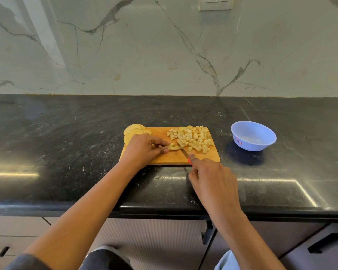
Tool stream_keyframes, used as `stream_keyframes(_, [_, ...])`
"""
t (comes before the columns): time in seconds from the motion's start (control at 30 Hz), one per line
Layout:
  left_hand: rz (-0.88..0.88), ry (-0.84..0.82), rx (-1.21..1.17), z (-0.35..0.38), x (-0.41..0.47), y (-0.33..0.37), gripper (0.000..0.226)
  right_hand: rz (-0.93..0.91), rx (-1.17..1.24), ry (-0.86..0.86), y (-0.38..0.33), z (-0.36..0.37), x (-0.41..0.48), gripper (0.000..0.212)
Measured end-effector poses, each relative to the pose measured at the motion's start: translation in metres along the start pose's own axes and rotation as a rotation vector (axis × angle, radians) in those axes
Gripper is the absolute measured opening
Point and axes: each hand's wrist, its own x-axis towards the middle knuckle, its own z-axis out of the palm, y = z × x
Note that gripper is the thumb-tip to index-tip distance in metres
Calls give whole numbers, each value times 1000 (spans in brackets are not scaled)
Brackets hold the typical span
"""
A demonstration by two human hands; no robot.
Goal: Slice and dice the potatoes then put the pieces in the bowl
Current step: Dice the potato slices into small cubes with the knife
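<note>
Though half-hidden, red knife handle (189,161).

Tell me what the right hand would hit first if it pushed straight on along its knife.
Probably the left edge of the diced potato pile: the right hand points its knife that way, passing just right of the potato strip in the left hand. Depth is uncertain.
</note>
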Motion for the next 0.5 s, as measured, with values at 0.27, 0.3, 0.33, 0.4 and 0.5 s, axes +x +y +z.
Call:
stream_keyframes(0.27, [11, 22, -9, 0, -1, 0, 26, 14, 70, 79, -4, 17, -6, 43])
stream_keyframes(0.3, [10, 21, -11, 0, -1, 0, 27, 29, 72, 108, -3, 17, -6, 41])
stream_keyframes(0.33, [8, 18, -8, 0, -1, 0, 27, 45, 72, 125, 0, 16, -6, 40])
stream_keyframes(0.4, [10, 17, 11, 1, -1, 0, 28, 53, 61, 150, 5, 12, -8, 38])
stream_keyframes(0.5, [20, 51, 55, 1, -2, 3, 31, 42, 59, 114, 9, 4, -13, 37])
